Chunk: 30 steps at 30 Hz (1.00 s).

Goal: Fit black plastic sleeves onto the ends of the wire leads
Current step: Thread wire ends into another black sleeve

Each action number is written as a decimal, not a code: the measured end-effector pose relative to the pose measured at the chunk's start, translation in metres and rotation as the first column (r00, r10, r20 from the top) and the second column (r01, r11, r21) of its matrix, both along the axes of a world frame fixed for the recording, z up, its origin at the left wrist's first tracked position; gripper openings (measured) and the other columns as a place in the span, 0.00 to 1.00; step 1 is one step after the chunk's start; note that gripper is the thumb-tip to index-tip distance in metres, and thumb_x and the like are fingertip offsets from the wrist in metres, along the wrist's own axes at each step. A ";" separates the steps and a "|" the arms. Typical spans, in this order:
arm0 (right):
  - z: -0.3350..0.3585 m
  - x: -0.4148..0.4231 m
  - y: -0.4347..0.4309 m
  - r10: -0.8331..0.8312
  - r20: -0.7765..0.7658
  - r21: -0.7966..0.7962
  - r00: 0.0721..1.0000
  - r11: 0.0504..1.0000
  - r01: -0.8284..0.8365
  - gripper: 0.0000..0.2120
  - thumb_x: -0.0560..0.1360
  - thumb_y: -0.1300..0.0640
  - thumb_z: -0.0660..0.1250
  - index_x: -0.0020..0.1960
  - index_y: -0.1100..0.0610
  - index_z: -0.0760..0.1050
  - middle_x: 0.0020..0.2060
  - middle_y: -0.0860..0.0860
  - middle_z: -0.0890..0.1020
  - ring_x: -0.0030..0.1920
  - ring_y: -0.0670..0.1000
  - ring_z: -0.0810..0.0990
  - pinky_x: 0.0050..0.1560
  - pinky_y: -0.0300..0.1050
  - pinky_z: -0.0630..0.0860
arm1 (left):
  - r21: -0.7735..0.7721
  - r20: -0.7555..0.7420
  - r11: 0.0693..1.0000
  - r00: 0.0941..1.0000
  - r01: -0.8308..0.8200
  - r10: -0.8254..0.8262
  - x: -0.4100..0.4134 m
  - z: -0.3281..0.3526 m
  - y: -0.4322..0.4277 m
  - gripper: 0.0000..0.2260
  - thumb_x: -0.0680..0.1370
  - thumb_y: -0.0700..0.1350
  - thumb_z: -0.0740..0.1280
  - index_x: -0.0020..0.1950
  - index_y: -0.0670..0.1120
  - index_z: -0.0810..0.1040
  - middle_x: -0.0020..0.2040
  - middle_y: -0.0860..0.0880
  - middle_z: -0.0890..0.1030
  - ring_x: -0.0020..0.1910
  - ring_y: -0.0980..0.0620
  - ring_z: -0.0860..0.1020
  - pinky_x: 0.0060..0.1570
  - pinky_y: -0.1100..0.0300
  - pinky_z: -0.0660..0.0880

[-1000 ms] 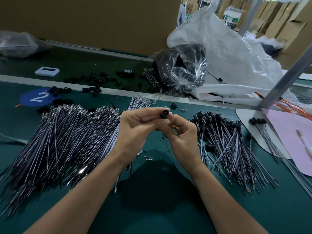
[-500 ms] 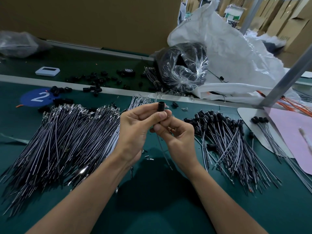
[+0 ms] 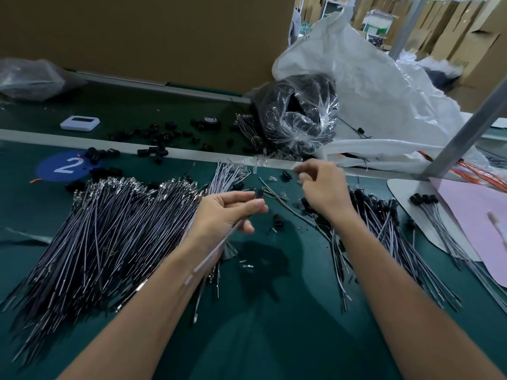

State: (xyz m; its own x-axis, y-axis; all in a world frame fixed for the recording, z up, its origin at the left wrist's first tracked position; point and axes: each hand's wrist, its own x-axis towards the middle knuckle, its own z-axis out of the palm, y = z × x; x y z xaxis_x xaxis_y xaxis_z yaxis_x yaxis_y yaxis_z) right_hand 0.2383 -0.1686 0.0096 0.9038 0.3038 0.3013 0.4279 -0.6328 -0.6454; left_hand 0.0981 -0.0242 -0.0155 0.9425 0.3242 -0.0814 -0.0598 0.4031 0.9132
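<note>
Green matting covered the bench (image 3: 274, 330), which was backed by brown cardboard walls. Near the middle, the left hand (image 3: 227, 212) was seen with thumb and fingers curled round a black sleeve (image 3: 259, 194), held at the fingertips. A wire lead (image 3: 216, 249) was gripped in the same hand and ran back from below the sleeve across the wrist. The right hand (image 3: 323, 185) was held farther back and to the right, well apart from the sleeve, with its fingers curled inward; whether anything was pinched between them could not be told. A broad pile of bare leads (image 3: 96, 229) was spread to the left of the left hand, and a pile of sleeved leads (image 3: 384, 215) lay under and beside the right forearm. Loose sleeves (image 3: 156, 152) were scattered along the far rail, near a blue disc marked 2 (image 3: 65, 165). A clear bag of black parts (image 3: 296, 116) was propped against a white sack (image 3: 384, 86).
</note>
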 end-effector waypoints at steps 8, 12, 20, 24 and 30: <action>0.003 0.048 0.023 -0.077 -0.026 -0.493 0.997 0.868 0.055 0.17 0.74 0.67 0.62 0.61 0.63 0.77 0.55 0.62 0.80 0.52 0.61 0.78 0.56 0.55 0.78 | 0.122 -0.033 0.992 0.999 -0.017 0.021 0.001 -0.002 -0.002 0.06 0.72 0.42 0.73 0.48 0.42 0.84 0.40 0.45 0.86 0.20 0.56 0.71 0.25 0.69 0.72; 0.000 0.045 0.026 -0.098 0.023 -0.528 0.995 0.844 0.095 0.14 0.74 0.65 0.64 0.59 0.62 0.77 0.54 0.61 0.79 0.52 0.62 0.78 0.48 0.52 0.76 | 0.085 -0.038 0.996 0.999 0.009 -0.006 0.001 -0.003 -0.003 0.06 0.74 0.38 0.72 0.50 0.42 0.83 0.42 0.43 0.86 0.27 0.54 0.79 0.28 0.66 0.73; -0.005 0.029 0.012 -0.075 0.078 -0.463 0.994 0.880 0.103 0.06 0.78 0.64 0.63 0.54 0.60 0.77 0.49 0.59 0.81 0.49 0.60 0.79 0.44 0.51 0.76 | 0.098 -0.026 0.995 1.000 0.005 -0.003 0.001 -0.004 -0.001 0.07 0.75 0.35 0.71 0.51 0.43 0.83 0.43 0.44 0.86 0.28 0.58 0.75 0.26 0.70 0.69; 0.005 -0.009 0.003 0.215 -0.020 0.061 0.976 0.975 -0.213 0.07 0.78 0.64 0.65 0.47 0.55 0.80 0.37 0.53 0.83 0.36 0.51 0.78 0.40 0.49 0.77 | 0.132 -0.016 0.991 1.000 -0.020 0.022 0.001 -0.004 -0.003 0.06 0.74 0.36 0.72 0.48 0.46 0.84 0.40 0.46 0.86 0.27 0.59 0.73 0.28 0.71 0.70; -0.005 -0.056 -0.005 0.391 -0.112 0.424 0.914 0.850 -0.312 0.02 0.74 0.65 0.72 0.44 0.60 0.81 0.32 0.49 0.82 0.30 0.45 0.77 0.35 0.38 0.75 | 0.257 0.027 0.965 0.999 -0.050 0.044 0.000 -0.004 -0.007 0.07 0.70 0.36 0.75 0.46 0.44 0.84 0.37 0.44 0.85 0.25 0.57 0.72 0.30 0.69 0.72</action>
